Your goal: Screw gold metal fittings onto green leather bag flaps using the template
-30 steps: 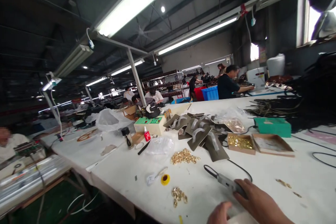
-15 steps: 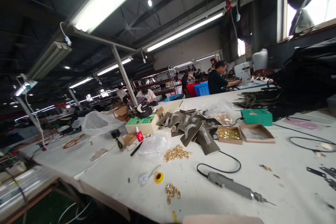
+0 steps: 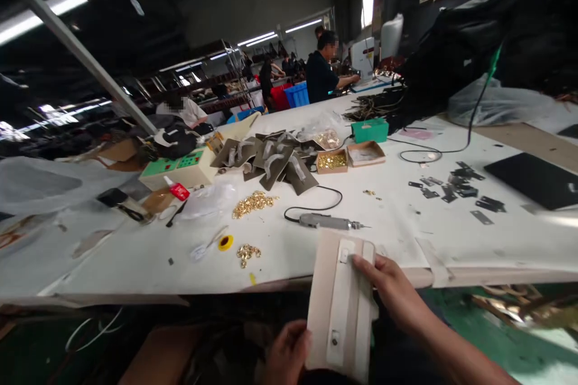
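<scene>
White worktop (image 3: 293,252) spans my view. At its front edge I have the beige panel (image 3: 321,295), left hand (image 3: 288,350) and right hand (image 3: 389,281) clamped on opposite sides, likely for steadiness; the electric screwdriver (image 3: 323,222) lies beyond, apparently for easy reach.

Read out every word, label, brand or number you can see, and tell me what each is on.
No text can be read.
Red bottle: any print is too small and blurred.
Green-topped control box: panel markings are too small.
Pale panel: no lettering shows.
</scene>
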### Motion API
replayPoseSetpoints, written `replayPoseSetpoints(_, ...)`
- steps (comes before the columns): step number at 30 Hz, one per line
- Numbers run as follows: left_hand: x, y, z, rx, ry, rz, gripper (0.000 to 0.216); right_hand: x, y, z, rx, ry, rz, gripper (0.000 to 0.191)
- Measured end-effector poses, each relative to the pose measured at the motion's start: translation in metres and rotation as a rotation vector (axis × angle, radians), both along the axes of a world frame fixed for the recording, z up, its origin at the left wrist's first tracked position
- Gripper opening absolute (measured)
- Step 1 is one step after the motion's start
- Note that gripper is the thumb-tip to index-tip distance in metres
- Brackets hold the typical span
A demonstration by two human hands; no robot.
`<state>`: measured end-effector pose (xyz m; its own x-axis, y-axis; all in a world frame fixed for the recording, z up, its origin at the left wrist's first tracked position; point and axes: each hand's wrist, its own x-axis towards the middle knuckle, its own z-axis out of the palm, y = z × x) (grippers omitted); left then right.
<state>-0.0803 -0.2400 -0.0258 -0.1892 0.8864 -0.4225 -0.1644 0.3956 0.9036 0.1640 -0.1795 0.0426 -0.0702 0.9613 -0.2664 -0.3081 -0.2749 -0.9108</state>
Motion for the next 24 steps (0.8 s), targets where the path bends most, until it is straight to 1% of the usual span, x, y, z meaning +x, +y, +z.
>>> replayPoseSetpoints(2, 0.001, 0.003, 0.011, 0.028, 0.039, 0.058, 0.062, 0.005, 0.005, -0.001, -0.036, 0.009, 0.033, 0.056)
replayPoseSetpoints(3, 0.001, 0.008, 0.018, 0.062, 0.085, 0.062, 0.062, 0.006, 0.006, -0.002, -0.05, 0.001, 0.047, 0.055)
replayPoseSetpoints(4, 0.001, 0.014, 0.026, 0.103, 0.133, 0.039, 0.06, 0.007, 0.008, -0.003, -0.06, -0.011, 0.049, 0.054)
replayPoseSetpoints(7, 0.008, 0.038, 0.049, 0.217, 0.261, -0.098, 0.057, 0.006, 0.013, -0.004, -0.081, -0.041, 0.05, 0.057)
replayPoseSetpoints(10, 0.024, 0.062, 0.062, 0.304, 0.288, -0.221, 0.055, 0.0, 0.018, -0.001, -0.095, -0.054, 0.099, 0.06)
replayPoseSetpoints(13, 0.04, 0.078, 0.063, 0.303, 0.159, -0.328, 0.058, -0.006, 0.021, 0.0, -0.083, -0.066, 0.166, 0.057)
replayPoseSetpoints(14, 0.043, 0.08, 0.061, 0.292, 0.122, -0.329, 0.06, -0.008, 0.021, -0.001, -0.073, -0.089, 0.184, 0.055)
replayPoseSetpoints(15, 0.044, 0.08, 0.058, 0.284, 0.127, -0.298, 0.063, -0.01, 0.021, -0.002, -0.061, -0.127, 0.2, 0.054)
replayPoseSetpoints(16, 0.044, 0.079, 0.055, 0.291, 0.189, -0.239, 0.066, -0.012, 0.021, -0.003, -0.047, -0.176, 0.216, 0.053)
replayPoseSetpoints(18, 0.039, 0.072, 0.049, 0.371, 0.45, -0.07, 0.067, -0.019, 0.021, -0.003, -0.014, -0.287, 0.254, 0.052)
replayPoseSetpoints(19, 0.035, 0.066, 0.046, 0.429, 0.596, 0.005, 0.063, -0.025, 0.021, -0.001, 0.017, -0.338, 0.267, 0.052)
replayPoseSetpoints(20, 0.032, 0.059, 0.044, 0.489, 0.71, 0.048, 0.056, -0.032, 0.022, 0.002, 0.063, -0.378, 0.275, 0.051)
replayPoseSetpoints(21, 0.028, 0.052, 0.043, 0.54, 0.77, 0.054, 0.049, -0.041, 0.023, 0.007, 0.124, -0.406, 0.284, 0.049)
replayPoseSetpoints(22, 0.024, 0.045, 0.042, 0.573, 0.776, 0.036, 0.045, -0.05, 0.024, 0.012, 0.194, -0.418, 0.301, 0.046)
replayPoseSetpoints(23, 0.02, 0.039, 0.041, 0.581, 0.741, 0.008, 0.047, -0.06, 0.026, 0.018, 0.256, -0.415, 0.336, 0.042)
replayPoseSetpoints(24, 0.016, 0.033, 0.041, 0.565, 0.673, -0.018, 0.053, -0.07, 0.028, 0.024, 0.298, -0.4, 0.386, 0.039)
